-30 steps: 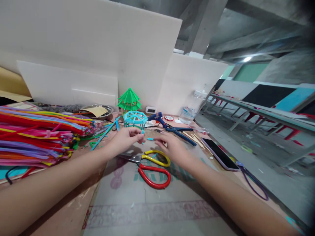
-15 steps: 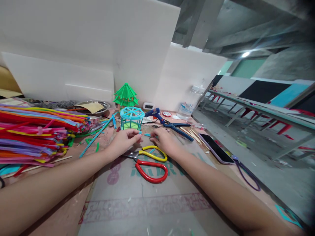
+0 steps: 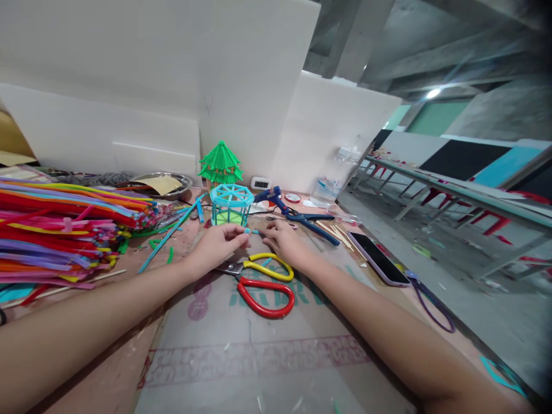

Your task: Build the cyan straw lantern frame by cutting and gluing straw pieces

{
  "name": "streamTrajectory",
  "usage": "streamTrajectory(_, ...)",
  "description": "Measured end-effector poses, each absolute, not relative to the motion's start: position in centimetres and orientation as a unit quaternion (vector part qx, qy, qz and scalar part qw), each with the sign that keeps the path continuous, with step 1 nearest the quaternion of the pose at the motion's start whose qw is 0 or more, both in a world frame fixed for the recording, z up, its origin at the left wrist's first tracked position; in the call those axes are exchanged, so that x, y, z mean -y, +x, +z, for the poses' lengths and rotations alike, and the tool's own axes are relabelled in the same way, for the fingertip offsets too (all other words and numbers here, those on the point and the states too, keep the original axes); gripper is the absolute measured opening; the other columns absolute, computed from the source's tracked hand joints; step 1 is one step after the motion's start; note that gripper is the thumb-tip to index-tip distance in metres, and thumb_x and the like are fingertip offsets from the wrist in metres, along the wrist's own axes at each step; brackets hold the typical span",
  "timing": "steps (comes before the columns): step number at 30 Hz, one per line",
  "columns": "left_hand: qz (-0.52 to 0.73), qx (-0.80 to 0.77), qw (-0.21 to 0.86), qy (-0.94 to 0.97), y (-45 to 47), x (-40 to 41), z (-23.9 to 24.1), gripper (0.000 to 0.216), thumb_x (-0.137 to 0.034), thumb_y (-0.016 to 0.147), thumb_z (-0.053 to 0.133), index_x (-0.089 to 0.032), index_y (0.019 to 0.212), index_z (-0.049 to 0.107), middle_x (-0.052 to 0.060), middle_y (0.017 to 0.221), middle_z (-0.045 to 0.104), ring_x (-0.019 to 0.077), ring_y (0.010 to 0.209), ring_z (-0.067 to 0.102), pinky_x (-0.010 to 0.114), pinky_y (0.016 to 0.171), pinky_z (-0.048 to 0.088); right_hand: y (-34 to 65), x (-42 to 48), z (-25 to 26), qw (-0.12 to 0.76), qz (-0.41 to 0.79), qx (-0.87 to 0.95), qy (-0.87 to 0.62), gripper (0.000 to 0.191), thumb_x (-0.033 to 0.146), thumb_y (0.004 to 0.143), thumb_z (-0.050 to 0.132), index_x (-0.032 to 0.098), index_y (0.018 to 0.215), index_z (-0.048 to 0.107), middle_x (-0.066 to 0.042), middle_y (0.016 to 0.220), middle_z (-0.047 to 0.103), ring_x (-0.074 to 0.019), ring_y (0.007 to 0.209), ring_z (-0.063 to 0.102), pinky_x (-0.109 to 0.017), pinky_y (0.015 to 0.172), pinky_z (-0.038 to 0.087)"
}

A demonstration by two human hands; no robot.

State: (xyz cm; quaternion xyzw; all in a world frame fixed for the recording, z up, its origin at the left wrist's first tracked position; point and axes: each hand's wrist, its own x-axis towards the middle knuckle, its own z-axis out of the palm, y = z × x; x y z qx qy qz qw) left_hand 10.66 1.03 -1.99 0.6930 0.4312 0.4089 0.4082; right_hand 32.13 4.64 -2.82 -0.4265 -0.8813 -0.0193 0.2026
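Left hand (image 3: 215, 246) and right hand (image 3: 282, 244) meet fingertip to fingertip over the table, both pinching a short turquoise straw piece (image 3: 253, 232) held between them; each hand closed on one end. Just beyond the fingertips: small turquoise hexagonal straw-frame cage (image 3: 230, 204), with a green straw pagoda model (image 3: 221, 164) behind it. Just nearer than the hands: scissors with one yellow and one red handle loop (image 3: 261, 282), lying flat. Far side of the right hand: blue glue gun (image 3: 271, 198), blue-handled pliers (image 3: 313, 223). Right of the right hand: black smartphone (image 3: 379, 259). Left of the left hand: big stack of multicoloured straws (image 3: 64, 230).
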Motion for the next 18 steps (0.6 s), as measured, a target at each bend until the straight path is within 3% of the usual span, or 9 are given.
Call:
streamTrajectory(6, 0.389, -0.452, 0.395, 0.699, 10.7, -1.1, -1.8, 0.031, -0.044, 0.081, 0.057, -0.015, 0.084, 0.066, 0.005, 0.082, 0.072, 0.0187, 0.076, 0.066, 0.026, 0.066, 0.049, 32.4, -4.6, -2.7, 0.21, -0.051, 0.89, -0.402, 0.018, 0.021, 0.089, 0.055, 0.018, 0.092, 0.072, -0.01, 0.097, 0.059, -0.021, 0.095, 0.052, -0.036, 0.085, 0.042)
streamTrajectory(12, 0.402, -0.464, 0.316, 0.723, 10.7, -1.3, -1.5, 0.025, -0.039, 0.076, 0.062, -0.015, 0.081, 0.067, 0.005, 0.085, 0.07, 0.0194, 0.081, 0.063, 0.027, 0.074, 0.048, 32.3, -4.4, -2.6, 0.197, -0.062, 0.903, -0.378, 0.012, 0.016, 0.086, 0.054, 0.014, 0.085, 0.066, -0.009, 0.089, 0.06, -0.0192, 0.088, 0.053, -0.031, 0.079, 0.042)
streamTrajectory(15, 0.388, -0.469, 0.343, 0.715, 10.7, -1.2, -1.5, 0.025, -0.038, 0.076, 0.06, -0.015, 0.084, 0.066, 0.004, 0.08, 0.069, 0.0176, 0.074, 0.061, 0.025, 0.067, 0.048, 32.2, -4.2, -2.4, 0.24, -0.019, 0.877, -0.416, 0.007, 0.013, 0.082, 0.054, 0.016, 0.084, 0.061, -0.005, 0.081, 0.062, -0.0162, 0.077, 0.055, -0.028, 0.072, 0.042)
streamTrajectory(18, 0.382, -0.464, 0.355, 0.716, 10.7, -1.1, -1.7, 0.025, -0.039, 0.078, 0.058, -0.016, 0.082, 0.066, 0.002, 0.073, 0.066, 0.0158, 0.066, 0.059, 0.024, 0.061, 0.046, 32.0, -3.8, -1.7, 0.332, 0.108, 0.822, -0.451, 0.006, 0.018, 0.083, 0.05, 0.018, 0.087, 0.055, -0.001, 0.074, 0.064, -0.0135, 0.067, 0.057, -0.026, 0.064, 0.043)
